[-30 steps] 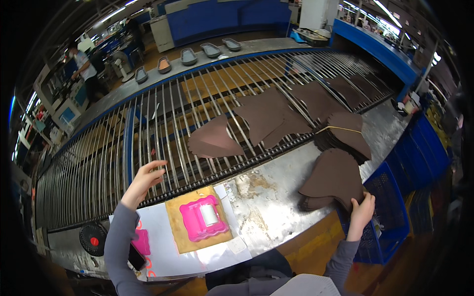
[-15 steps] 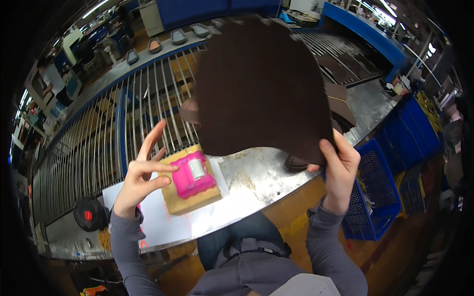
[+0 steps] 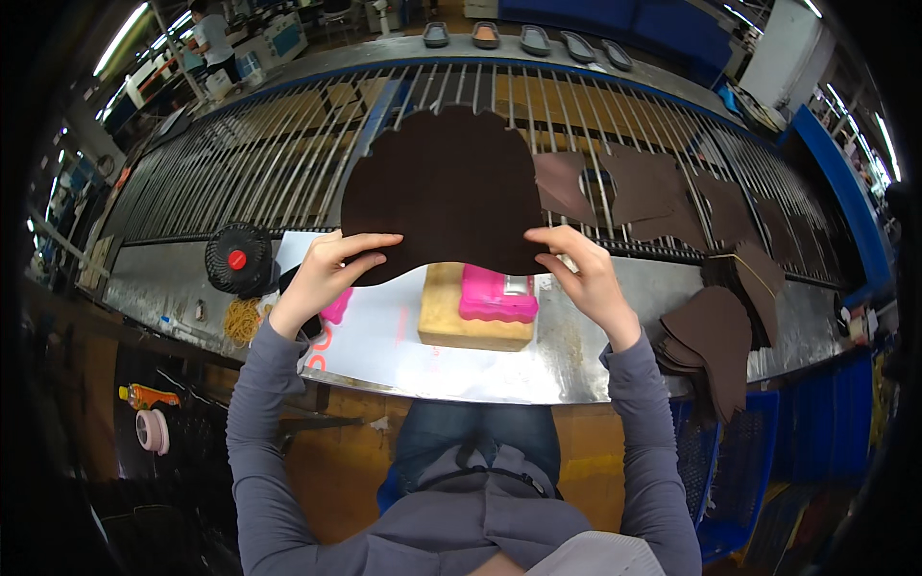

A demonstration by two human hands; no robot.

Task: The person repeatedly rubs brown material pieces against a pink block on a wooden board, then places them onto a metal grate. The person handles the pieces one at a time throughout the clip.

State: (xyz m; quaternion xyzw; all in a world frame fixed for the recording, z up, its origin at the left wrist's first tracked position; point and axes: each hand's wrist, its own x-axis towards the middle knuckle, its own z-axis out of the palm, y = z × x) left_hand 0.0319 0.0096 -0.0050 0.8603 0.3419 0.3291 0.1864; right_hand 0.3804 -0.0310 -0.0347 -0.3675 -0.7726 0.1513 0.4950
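A dark brown cut panel (image 3: 442, 192), like leather, with a notched far edge, is stretched between my two hands above the table. My left hand (image 3: 331, 274) pinches its near left corner between thumb and fingers. At the near right corner my right hand (image 3: 584, 274) grips it the same way. Partly hidden under the panel is a tan block (image 3: 471, 332) with a pink wavy-edged holder (image 3: 497, 305) on top, which carries a small white piece. Several similar brown panels (image 3: 711, 336) lie stacked right of my right hand.
Beyond the metal table (image 3: 576, 370) runs a rack of metal rods (image 3: 259, 163) with several brown pieces (image 3: 653, 197) at its right. A black fan (image 3: 238, 259) and rubber bands (image 3: 242, 320) are at left. Blue crates (image 3: 749, 451) stand lower right. A person (image 3: 213, 43) is far left.
My left hand has come onto the panel, which only the right hand held before. The panel has moved lower and nearer, and my view has swung right.
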